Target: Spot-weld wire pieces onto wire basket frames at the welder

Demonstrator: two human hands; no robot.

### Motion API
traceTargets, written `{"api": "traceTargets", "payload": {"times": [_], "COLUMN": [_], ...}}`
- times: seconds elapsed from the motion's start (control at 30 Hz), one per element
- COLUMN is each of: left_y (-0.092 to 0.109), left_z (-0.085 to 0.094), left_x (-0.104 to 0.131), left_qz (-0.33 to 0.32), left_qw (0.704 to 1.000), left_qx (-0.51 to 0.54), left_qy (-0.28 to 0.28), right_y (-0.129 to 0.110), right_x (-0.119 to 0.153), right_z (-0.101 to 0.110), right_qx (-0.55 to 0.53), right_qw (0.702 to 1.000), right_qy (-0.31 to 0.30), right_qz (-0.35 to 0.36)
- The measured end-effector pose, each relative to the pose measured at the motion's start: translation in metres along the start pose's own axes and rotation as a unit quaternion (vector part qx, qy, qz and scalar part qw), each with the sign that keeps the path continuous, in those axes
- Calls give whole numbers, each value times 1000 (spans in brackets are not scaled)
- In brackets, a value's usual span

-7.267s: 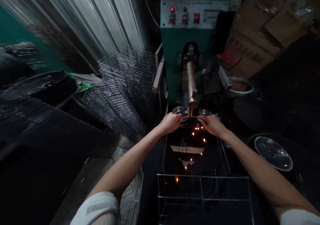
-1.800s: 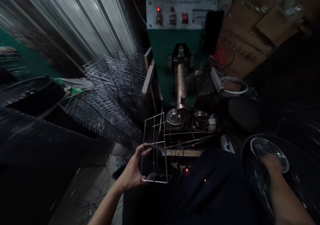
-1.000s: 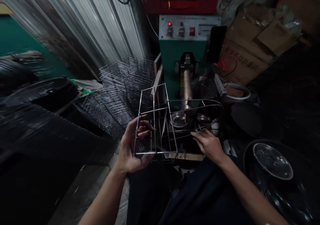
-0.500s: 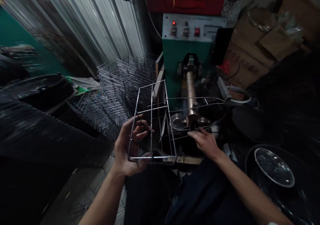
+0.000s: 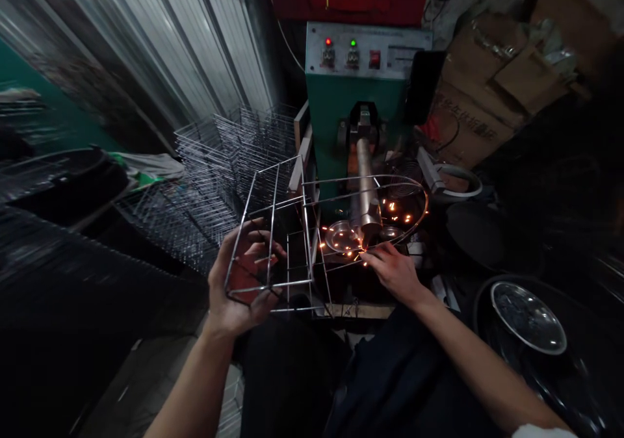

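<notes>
A wire rack (image 5: 270, 243), box-shaped with a long rounded loop at its right, is held in front of me. My left hand (image 5: 241, 275) is wrapped around the left end of the box part, with the fingers inside it. The loop reaches across to the right, around the copper-coloured electrode arm (image 5: 366, 178) of a green spot welder (image 5: 326, 100). Orange sparks fly at the electrode's tip. My right hand (image 5: 394, 272) pinches the near wire of the loop just beside the tip. What lies between its fingertips is partly hidden.
Stacked wire racks (image 5: 234, 145) stand left of the welder. Below the electrode are small metal dishes (image 5: 341, 236). Cardboard boxes (image 5: 478, 113) are piled at the back right. A round, glassy lid-like disc (image 5: 529, 318) lies on a dark surface at the right.
Sparks have appeared at the electrode tip, and a green lamp has lit on the welder. The wire rack's box end has tilted and shifted left with my left hand; the right hand stays by the tip.
</notes>
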State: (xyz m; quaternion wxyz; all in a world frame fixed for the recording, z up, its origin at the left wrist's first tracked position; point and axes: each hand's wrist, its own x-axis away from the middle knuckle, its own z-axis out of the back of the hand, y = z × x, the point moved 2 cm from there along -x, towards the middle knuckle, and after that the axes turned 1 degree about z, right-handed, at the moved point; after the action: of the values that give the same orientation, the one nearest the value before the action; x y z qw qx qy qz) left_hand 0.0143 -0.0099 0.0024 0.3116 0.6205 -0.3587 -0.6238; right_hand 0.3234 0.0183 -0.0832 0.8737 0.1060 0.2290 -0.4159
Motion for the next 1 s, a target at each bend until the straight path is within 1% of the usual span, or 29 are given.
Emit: {"api": "traceTargets", "payload": {"times": [0.1, 0.2, 0.27, 0.33, 0.43, 0.57, 0.63, 0.7, 0.8, 0.87, 0.93, 0.97, 1.0], "left_y": [-1, 0, -1, -4, -13, -25, -27, -26, -14, 0, 20, 30, 41], "left_z": [1, -1, -1, 2, 9, 19, 21, 18, 12, 14, 26, 37, 51], "left_x": [-1, -7, -14, -21, -32, -43, -44, -44, -38, -29, -14, -4, 9], "left_qz": [9, -3, -2, 16, 33, 9, -1, -4, -5, -2, 2, 10, 23], "left_qw": [1000, 1000, 1000, 999, 998, 996, 996, 996, 996, 997, 997, 998, 999], "left_qx": [7, 22, 28, 30, 44, 66, 62, 59, 61, 57, 44, 30, 7], "left_qy": [-8, -12, -11, -15, -39, -61, -65, -71, -65, -60, -64, -61, -48], "right_y": [1, 7, 11, 14, 17, 17, 18, 19, 11, -7, -34, -49, -63], "right_x": [4, 6, 5, 1, -5, -11, -14, -15, -7, 8, 29, 41, 53], "right_z": [9, 12, 11, 9, 4, 0, 0, 3, 18, 30, 36, 36, 33], "right_qx": [57, 87, 100, 107, 110, 109, 110, 110, 98, 66, 1, -37, -74], "right_qw": [998, 995, 994, 993, 993, 994, 994, 993, 993, 994, 997, 997, 996], "right_qy": [24, 36, 39, 40, 33, 13, 11, 17, 49, 78, 77, 64, 42], "right_qz": [-23, -20, -10, -10, -17, -24, -25, -28, -36, -34, -13, 5, 27]}}
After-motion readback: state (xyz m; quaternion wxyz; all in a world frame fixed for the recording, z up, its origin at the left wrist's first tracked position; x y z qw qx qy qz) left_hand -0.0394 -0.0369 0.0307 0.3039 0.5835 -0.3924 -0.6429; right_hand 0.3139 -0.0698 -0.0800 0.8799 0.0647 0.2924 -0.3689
